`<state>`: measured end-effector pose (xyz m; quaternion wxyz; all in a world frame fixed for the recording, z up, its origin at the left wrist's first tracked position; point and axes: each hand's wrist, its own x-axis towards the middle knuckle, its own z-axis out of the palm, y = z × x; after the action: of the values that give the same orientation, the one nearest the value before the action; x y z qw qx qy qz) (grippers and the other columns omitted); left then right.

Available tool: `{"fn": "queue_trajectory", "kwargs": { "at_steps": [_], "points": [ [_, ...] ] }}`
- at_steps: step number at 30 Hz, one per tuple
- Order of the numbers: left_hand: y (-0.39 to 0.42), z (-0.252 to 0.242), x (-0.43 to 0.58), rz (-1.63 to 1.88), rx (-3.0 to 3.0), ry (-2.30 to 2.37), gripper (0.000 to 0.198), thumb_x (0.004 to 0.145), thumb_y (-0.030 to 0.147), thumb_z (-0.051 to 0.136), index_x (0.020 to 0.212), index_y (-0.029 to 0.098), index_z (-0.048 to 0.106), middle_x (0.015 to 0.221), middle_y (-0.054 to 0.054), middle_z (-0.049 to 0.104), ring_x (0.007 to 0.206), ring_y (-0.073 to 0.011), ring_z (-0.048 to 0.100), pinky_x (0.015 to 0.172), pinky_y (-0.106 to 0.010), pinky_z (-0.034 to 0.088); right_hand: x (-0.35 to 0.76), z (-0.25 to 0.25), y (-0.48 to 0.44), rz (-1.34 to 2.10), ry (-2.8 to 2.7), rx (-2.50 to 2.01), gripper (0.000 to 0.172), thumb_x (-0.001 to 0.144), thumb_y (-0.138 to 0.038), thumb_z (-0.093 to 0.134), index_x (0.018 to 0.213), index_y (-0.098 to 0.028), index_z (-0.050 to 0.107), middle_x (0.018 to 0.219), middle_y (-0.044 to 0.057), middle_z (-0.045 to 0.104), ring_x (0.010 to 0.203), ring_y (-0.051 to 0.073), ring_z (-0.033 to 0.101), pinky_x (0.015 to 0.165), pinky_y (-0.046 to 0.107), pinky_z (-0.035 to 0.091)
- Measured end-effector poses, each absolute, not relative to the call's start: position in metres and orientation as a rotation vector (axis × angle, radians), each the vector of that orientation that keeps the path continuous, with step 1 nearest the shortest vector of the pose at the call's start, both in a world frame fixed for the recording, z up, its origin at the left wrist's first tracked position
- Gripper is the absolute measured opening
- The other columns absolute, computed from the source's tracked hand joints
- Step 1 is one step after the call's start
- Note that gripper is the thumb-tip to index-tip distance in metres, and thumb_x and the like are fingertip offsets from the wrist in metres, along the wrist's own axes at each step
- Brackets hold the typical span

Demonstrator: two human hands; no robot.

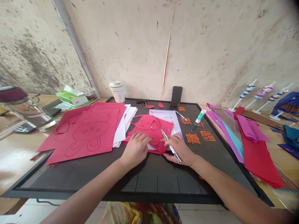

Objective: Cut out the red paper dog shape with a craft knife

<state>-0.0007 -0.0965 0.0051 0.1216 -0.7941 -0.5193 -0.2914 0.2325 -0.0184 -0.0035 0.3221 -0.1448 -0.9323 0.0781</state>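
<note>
My left hand [135,150] presses down on a red paper cutout of a cartoon animal [146,124], its fingers lying across the cutout's lower part. My right hand [179,151] grips a metal craft knife [171,148], with the blade end touching or nearly touching the red paper by my left fingertips. Under the cutout lies a white printed sheet [169,119]. To the left, red sheets with a pencilled rabbit outline [91,132] overlap a stack of white paper [123,124]. All of this lies on a black cutting mat [70,172].
A glue stick [198,119], a second craft knife [181,115] and orange cut-paper characters [192,138] lie on the mat. A phone [176,95] and white cup [117,91] stand behind it. Coloured paper stacks [257,158] lie to the right; a glass jar [28,112] stands left.
</note>
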Motion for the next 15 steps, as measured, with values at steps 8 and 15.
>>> {"fn": "queue_trajectory", "kwargs": {
  "at_steps": [8,15],
  "points": [
    [-0.085,0.003,-0.010,-0.837,-2.392,-1.587,0.024,0.084,0.010,0.054,0.102,0.019,0.068,0.102,-0.008,0.072,0.096,-0.0254,0.064,0.091,-0.045,0.048,0.231,-0.007,-0.016,0.009,-2.438,-0.178,0.021,0.088,-0.002,0.050,0.084,-0.022,0.053,0.072,-0.002,0.066,0.069,0.014,0.060,0.085,0.034,0.041],
    [-0.074,0.017,-0.006,-0.614,-2.665,-1.472,0.047,0.077,0.001,0.051,0.115,0.023,0.067,0.119,-0.003,0.070,0.113,-0.0219,0.063,0.104,-0.041,0.043,0.238,0.001,-0.016,-0.193,-2.400,-0.098,0.022,0.094,-0.004,0.047,0.085,-0.021,0.057,0.070,-0.001,0.064,0.085,0.015,0.062,0.092,0.035,0.040]
  ]
}}
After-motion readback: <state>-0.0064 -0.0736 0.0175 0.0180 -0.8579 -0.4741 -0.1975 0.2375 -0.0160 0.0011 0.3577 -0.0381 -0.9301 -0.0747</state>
